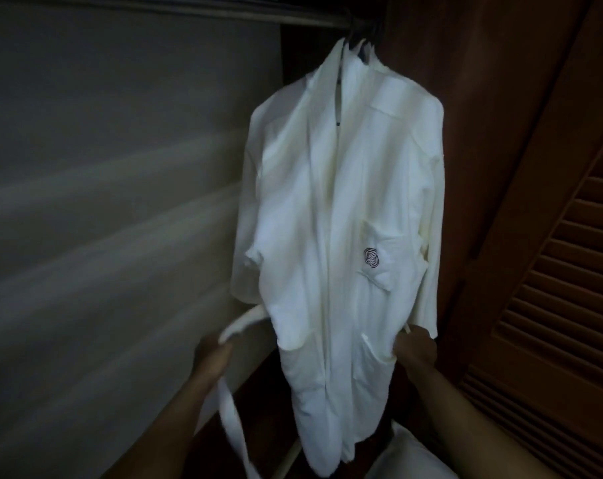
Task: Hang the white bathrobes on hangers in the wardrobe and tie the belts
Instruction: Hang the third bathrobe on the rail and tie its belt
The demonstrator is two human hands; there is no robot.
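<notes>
Inside the dim wardrobe (500, 98) the white bathrobe (331, 219) hangs from its hanger (362, 46). Our left hand (212, 354) grips one belt (237, 323) end left of it; our right hand (415, 347) pinches the other end, opposite, ready to cross in front.

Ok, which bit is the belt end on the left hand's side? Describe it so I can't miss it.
Start at the white bathrobe hanging from the wardrobe rail. At its lower left edge a narrow white belt loops out to the left hand, which grips it. Unlike the broad robe panels, it is a thin strip trailing down past the forearm.
</notes>
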